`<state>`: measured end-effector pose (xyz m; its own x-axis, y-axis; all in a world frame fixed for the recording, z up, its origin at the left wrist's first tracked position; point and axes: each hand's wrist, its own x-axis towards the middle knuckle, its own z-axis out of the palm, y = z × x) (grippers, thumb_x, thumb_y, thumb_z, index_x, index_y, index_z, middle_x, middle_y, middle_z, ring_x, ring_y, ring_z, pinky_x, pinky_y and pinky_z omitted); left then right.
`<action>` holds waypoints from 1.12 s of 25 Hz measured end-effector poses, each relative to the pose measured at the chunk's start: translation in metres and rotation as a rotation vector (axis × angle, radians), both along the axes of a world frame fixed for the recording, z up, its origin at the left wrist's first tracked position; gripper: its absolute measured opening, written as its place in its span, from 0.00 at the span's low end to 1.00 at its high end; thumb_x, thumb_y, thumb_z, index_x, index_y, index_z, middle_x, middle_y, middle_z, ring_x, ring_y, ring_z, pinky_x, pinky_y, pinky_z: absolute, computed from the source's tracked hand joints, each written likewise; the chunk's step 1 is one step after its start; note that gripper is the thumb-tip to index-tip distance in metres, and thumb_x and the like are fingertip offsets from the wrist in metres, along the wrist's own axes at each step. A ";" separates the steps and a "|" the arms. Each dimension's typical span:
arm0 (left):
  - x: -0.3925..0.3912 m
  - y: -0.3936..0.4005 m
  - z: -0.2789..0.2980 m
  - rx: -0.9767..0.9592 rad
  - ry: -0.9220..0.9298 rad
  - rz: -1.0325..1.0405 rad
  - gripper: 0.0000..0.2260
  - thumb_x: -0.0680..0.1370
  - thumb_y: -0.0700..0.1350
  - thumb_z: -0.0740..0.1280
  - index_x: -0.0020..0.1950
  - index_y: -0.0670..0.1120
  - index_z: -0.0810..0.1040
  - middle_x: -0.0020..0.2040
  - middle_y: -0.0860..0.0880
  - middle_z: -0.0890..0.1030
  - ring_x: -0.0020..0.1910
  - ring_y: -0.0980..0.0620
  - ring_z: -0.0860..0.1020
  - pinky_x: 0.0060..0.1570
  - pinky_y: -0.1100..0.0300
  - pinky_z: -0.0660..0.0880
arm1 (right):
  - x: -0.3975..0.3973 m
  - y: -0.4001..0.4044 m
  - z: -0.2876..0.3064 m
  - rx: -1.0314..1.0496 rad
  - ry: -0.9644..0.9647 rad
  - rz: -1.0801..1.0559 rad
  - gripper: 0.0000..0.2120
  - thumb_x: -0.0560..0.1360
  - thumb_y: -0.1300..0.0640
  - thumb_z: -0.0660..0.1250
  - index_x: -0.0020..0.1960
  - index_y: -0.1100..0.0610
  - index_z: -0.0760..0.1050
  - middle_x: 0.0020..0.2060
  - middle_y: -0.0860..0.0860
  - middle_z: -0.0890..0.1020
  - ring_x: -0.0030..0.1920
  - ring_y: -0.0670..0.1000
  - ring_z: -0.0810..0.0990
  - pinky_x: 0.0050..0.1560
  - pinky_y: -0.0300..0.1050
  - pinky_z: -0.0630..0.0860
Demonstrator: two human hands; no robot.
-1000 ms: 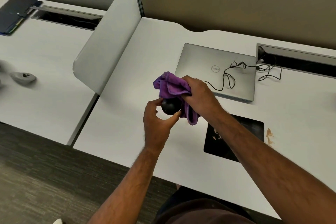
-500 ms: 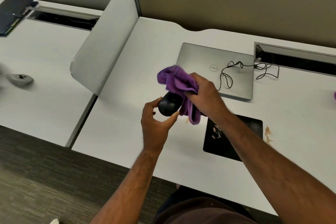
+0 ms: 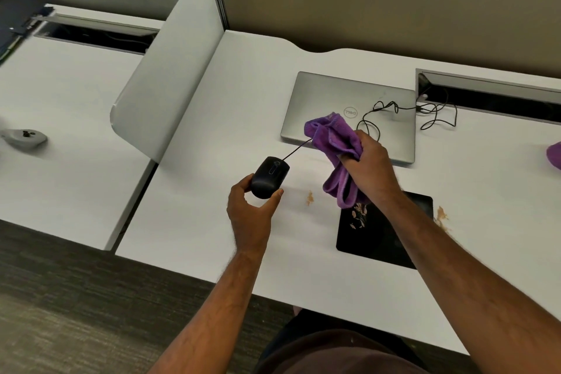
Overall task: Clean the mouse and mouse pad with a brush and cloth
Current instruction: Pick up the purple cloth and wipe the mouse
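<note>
Above the desk [image 3: 212, 252] middle: left hand [image 3: 250, 215] pinches black mouse [image 3: 269, 177]; right hand [image 3: 368, 165] fingers curled, gripping bunched purple cloth [image 3: 335, 143].

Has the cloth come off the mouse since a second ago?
Yes. The purple cloth has pulled right, toward the laptop, clear of the mouse.

Black mouse [image 3: 269, 177], purple cloth [image 3: 335, 143], black mouse pad [image 3: 385, 240], silver laptop [image 3: 334, 100].

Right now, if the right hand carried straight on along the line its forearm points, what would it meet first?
Probably the closed laptop. The right hand, gripping the purple cloth, points up and left toward the lid, with the mouse cable lying there too. Its height above the desk is unclear.
</note>
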<state>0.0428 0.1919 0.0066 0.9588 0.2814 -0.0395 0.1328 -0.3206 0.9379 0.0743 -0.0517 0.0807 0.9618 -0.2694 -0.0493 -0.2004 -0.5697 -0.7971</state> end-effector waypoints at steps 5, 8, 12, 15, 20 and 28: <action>-0.005 -0.008 -0.022 0.074 0.051 -0.002 0.29 0.70 0.54 0.82 0.67 0.56 0.75 0.59 0.62 0.77 0.62 0.56 0.74 0.71 0.45 0.69 | -0.019 -0.021 -0.011 0.005 0.027 -0.036 0.09 0.79 0.56 0.70 0.55 0.45 0.74 0.43 0.41 0.81 0.43 0.41 0.81 0.39 0.37 0.74; -0.009 -0.014 -0.033 0.127 0.074 -0.027 0.29 0.70 0.56 0.81 0.67 0.54 0.75 0.60 0.61 0.77 0.62 0.55 0.74 0.69 0.53 0.64 | -0.030 -0.032 -0.016 0.007 0.036 -0.055 0.10 0.78 0.55 0.71 0.55 0.44 0.75 0.43 0.41 0.81 0.43 0.40 0.81 0.40 0.37 0.73; -0.014 -0.017 -0.047 0.175 0.105 -0.052 0.29 0.69 0.60 0.80 0.66 0.55 0.74 0.59 0.62 0.75 0.64 0.54 0.72 0.65 0.58 0.59 | -0.043 -0.049 -0.023 -0.010 0.060 -0.088 0.10 0.79 0.55 0.71 0.58 0.45 0.75 0.44 0.41 0.82 0.43 0.41 0.81 0.39 0.36 0.73; -0.018 -0.018 -0.056 0.226 0.105 -0.052 0.30 0.68 0.61 0.80 0.65 0.55 0.75 0.58 0.62 0.74 0.65 0.53 0.71 0.65 0.57 0.59 | -0.052 -0.063 -0.026 -0.006 0.070 -0.120 0.12 0.79 0.55 0.71 0.60 0.46 0.76 0.45 0.41 0.82 0.44 0.40 0.81 0.38 0.33 0.73; -0.025 -0.022 -0.063 0.301 0.092 -0.032 0.30 0.67 0.61 0.81 0.62 0.54 0.74 0.59 0.56 0.77 0.64 0.48 0.73 0.65 0.50 0.66 | -0.065 -0.082 -0.031 -0.006 0.103 -0.133 0.14 0.79 0.55 0.71 0.64 0.49 0.76 0.48 0.46 0.83 0.47 0.46 0.83 0.41 0.36 0.75; -0.029 -0.028 -0.063 0.364 0.071 -0.022 0.29 0.66 0.61 0.81 0.61 0.50 0.75 0.58 0.52 0.78 0.61 0.48 0.74 0.64 0.51 0.68 | -0.084 -0.098 -0.036 0.030 0.142 -0.110 0.18 0.80 0.55 0.71 0.68 0.52 0.75 0.51 0.49 0.83 0.48 0.49 0.83 0.41 0.34 0.74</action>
